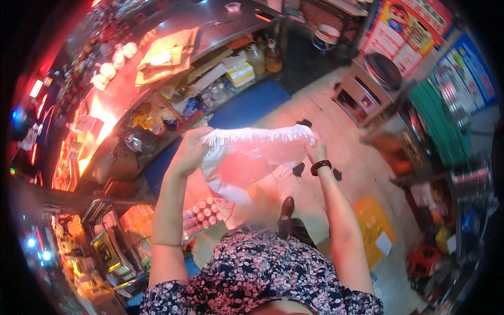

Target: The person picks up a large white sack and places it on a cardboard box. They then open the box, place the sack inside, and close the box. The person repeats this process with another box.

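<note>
My left hand [193,151] grips one end of a thin, translucent white plastic cover [260,136]. At the other end, my right hand [317,150] has hold of it, with a dark beaded bracelet [321,167] on the wrist. The upper edge is bunched into small gathers and stretched between both hands at chest height. Below that edge the film hangs loose, and the floor shows through it. A whiter, folded part [232,193] droops under my left hand. Fingertips are partly hidden by the gathered film.
A dark counter [177,19] carries flattened cardboard [169,55] and garlic bulbs [108,71]. Its lower shelf holds bottles [272,57] and boxes [240,74]. Packed cans [202,214] stand low on my left. A small cabinet [362,94] and a yellow box [372,228] are on the right.
</note>
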A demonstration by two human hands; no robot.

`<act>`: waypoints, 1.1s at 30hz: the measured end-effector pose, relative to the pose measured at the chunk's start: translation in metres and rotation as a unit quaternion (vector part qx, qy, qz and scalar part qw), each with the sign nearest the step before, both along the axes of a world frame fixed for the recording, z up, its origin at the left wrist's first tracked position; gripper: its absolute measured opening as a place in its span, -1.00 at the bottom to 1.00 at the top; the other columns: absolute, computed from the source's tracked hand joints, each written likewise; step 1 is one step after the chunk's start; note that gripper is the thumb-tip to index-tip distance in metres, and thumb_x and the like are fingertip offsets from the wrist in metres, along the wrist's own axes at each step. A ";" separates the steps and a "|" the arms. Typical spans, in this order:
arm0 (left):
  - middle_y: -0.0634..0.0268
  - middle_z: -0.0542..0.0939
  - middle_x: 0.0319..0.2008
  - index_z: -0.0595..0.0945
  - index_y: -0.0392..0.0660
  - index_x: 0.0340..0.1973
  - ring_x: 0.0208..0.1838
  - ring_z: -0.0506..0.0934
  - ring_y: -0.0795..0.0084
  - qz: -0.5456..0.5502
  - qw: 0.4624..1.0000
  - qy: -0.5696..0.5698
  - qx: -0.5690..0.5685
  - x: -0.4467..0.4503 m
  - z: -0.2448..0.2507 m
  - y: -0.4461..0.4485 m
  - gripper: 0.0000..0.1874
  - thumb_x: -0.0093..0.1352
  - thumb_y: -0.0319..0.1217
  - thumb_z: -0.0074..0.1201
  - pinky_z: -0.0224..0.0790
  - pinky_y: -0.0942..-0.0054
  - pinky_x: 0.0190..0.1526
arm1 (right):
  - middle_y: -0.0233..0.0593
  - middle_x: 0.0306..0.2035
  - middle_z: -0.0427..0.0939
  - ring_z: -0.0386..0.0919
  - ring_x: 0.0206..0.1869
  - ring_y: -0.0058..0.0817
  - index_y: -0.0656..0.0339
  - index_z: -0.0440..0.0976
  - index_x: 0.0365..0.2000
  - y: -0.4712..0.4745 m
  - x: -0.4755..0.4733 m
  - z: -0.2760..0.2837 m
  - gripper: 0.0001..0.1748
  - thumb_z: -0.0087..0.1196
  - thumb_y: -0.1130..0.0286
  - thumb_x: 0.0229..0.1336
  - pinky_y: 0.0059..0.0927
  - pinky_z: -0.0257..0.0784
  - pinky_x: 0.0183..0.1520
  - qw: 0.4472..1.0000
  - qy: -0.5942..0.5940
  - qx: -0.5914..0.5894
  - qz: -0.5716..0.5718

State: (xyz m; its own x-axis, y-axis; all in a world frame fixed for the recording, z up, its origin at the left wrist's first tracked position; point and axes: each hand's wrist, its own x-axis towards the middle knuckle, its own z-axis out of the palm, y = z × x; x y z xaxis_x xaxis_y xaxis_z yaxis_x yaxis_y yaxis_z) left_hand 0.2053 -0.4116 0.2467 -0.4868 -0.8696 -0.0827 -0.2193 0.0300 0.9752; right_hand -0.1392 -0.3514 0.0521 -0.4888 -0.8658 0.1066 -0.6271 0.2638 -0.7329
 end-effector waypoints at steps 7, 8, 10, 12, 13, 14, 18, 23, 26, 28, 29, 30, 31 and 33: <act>0.00 0.58 -0.27 0.62 -0.07 -0.26 -0.19 0.55 -0.01 0.256 0.730 -0.578 -0.261 0.077 -0.007 -0.070 -0.82 0.31 -0.34 -0.03 0.41 0.24 -0.25 | 0.06 -0.36 0.57 0.55 -0.27 0.00 0.18 0.52 -0.28 -0.190 -0.032 0.043 -0.79 -0.05 0.49 0.05 -0.19 0.43 -0.29 0.988 -0.049 -0.118 0.083; 0.01 0.58 -0.26 0.62 -0.05 -0.24 -0.16 0.54 -0.01 0.301 0.758 -0.551 -0.176 0.093 -0.028 -0.077 -0.78 0.32 -0.28 -0.07 0.40 0.19 -0.24 | 0.04 -0.35 0.57 0.56 -0.25 -0.04 0.19 0.52 -0.25 -0.211 -0.025 0.051 -0.78 -0.05 0.50 0.07 -0.20 0.44 -0.27 0.979 0.043 -0.131 0.149; 0.00 0.59 -0.26 0.60 -0.07 -0.20 -0.12 0.54 0.02 0.380 0.795 -0.461 -0.111 0.130 -0.084 -0.094 -0.72 0.34 -0.22 -0.11 0.38 0.11 -0.18 | 0.00 -0.37 0.57 0.56 -0.28 -0.05 0.18 0.52 -0.26 -0.253 -0.006 0.068 -0.78 -0.06 0.55 0.07 -0.26 0.45 -0.27 0.961 0.009 -0.142 0.237; 0.08 0.63 -0.30 0.62 -0.16 -0.22 -0.18 0.58 0.15 0.466 0.858 -0.217 0.000 0.157 -0.159 -0.118 -0.76 0.30 -0.38 -0.09 0.40 0.25 -0.13 | 0.02 -0.40 0.55 0.54 -0.30 -0.05 0.17 0.51 -0.31 -0.299 0.012 0.087 -0.79 -0.05 0.58 0.03 -0.29 0.45 -0.29 0.952 -0.153 -0.146 0.223; 0.13 0.64 -0.32 0.63 -0.19 -0.23 -0.20 0.59 0.22 0.507 0.857 -0.084 0.042 0.163 -0.198 -0.129 -0.78 0.29 -0.44 -0.08 0.41 0.32 -0.13 | 0.02 -0.41 0.55 0.54 -0.31 -0.05 0.17 0.52 -0.32 -0.316 0.030 0.092 -0.79 -0.05 0.58 0.02 -0.28 0.45 -0.30 0.948 -0.089 -0.151 0.266; 0.18 0.62 -0.35 0.60 -0.17 -0.24 -0.31 0.59 0.28 0.514 0.854 0.063 0.054 0.168 -0.232 -0.140 -0.82 0.29 -0.48 -0.08 0.43 0.36 -0.31 | 0.02 -0.41 0.55 0.54 -0.32 -0.05 0.16 0.52 -0.33 -0.331 0.047 0.096 -0.80 -0.04 0.58 0.01 -0.28 0.45 -0.31 0.933 -0.024 -0.170 0.315; 0.21 0.58 -0.42 0.57 -0.18 -0.25 -0.44 0.55 0.34 0.640 0.721 0.203 0.169 0.165 -0.301 -0.174 -0.81 0.27 -0.58 -0.11 0.49 0.36 -0.39 | -0.02 -0.43 0.55 0.54 -0.38 -0.07 0.11 0.54 -0.33 -0.386 0.081 0.115 -0.77 0.00 0.58 -0.05 -0.27 0.45 -0.34 0.922 0.141 -0.076 0.354; 0.16 0.55 -0.48 0.57 -0.29 -0.26 -0.43 0.53 0.39 0.736 0.673 -0.070 0.033 0.173 -0.247 -0.174 -0.72 0.21 -0.70 -0.22 0.41 0.46 -0.45 | -0.04 -0.39 0.54 0.56 -0.33 -0.13 0.18 0.52 -0.34 -0.461 0.091 0.110 -0.77 0.01 0.61 -0.08 -0.31 0.45 -0.30 0.893 0.047 -0.121 0.431; 0.15 0.53 -0.39 0.52 -0.28 -0.13 -0.44 0.52 0.41 0.759 0.631 0.159 0.013 0.164 -0.219 -0.148 -0.66 0.19 -0.69 -0.20 0.42 0.47 -0.47 | -0.06 -0.37 0.54 0.55 -0.32 -0.12 0.20 0.51 -0.36 -0.488 0.101 0.084 -0.79 0.00 0.59 -0.09 -0.30 0.44 -0.28 0.834 0.027 -0.047 0.548; 0.17 0.52 -0.34 0.51 -0.26 -0.12 -0.38 0.53 0.39 0.712 0.636 0.292 0.059 0.148 -0.213 -0.127 -0.65 0.17 -0.67 -0.16 0.45 0.47 -0.41 | -0.06 -0.39 0.54 0.55 -0.31 -0.13 0.19 0.53 -0.36 -0.508 0.099 0.067 -0.79 0.00 0.55 -0.10 -0.29 0.43 -0.28 0.802 0.069 0.049 0.591; 0.19 0.52 -0.34 0.51 -0.26 -0.12 -0.36 0.53 0.38 0.653 0.667 0.354 0.053 0.138 -0.212 -0.115 -0.65 0.16 -0.66 -0.14 0.45 0.48 -0.38 | -0.09 -0.40 0.56 0.56 -0.31 -0.18 0.18 0.53 -0.34 -0.520 0.098 0.058 -0.77 0.05 0.53 -0.11 -0.31 0.43 -0.28 0.786 0.098 0.130 0.596; 0.21 0.53 -0.33 0.51 -0.26 -0.14 -0.33 0.53 0.38 0.724 0.632 0.258 0.103 0.124 -0.213 -0.108 -0.65 0.14 -0.67 -0.14 0.45 0.49 -0.36 | -0.13 -0.40 0.57 0.56 -0.31 -0.23 0.17 0.54 -0.32 -0.537 0.098 0.049 -0.75 0.09 0.51 -0.13 -0.32 0.43 -0.28 0.736 0.098 0.247 0.623; 0.23 0.54 -0.32 0.52 -0.26 -0.15 -0.31 0.53 0.38 0.769 0.603 0.169 0.125 0.108 -0.213 -0.101 -0.64 0.12 -0.67 -0.14 0.44 0.51 -0.34 | -0.16 -0.40 0.58 0.57 -0.31 -0.29 0.16 0.54 -0.30 -0.555 0.100 0.039 -0.73 0.13 0.49 -0.14 -0.33 0.44 -0.28 0.664 0.116 0.325 0.663; 0.25 0.55 -0.38 0.54 -0.27 -0.19 -0.35 0.53 0.38 0.734 0.609 0.274 0.123 0.078 -0.216 -0.101 -0.65 0.10 -0.69 -0.14 0.43 0.52 -0.35 | -0.23 -0.34 0.59 0.56 -0.28 -0.39 0.15 0.51 -0.19 -0.594 0.119 0.021 -0.59 0.24 0.46 -0.19 -0.35 0.43 -0.28 0.654 0.053 0.336 0.676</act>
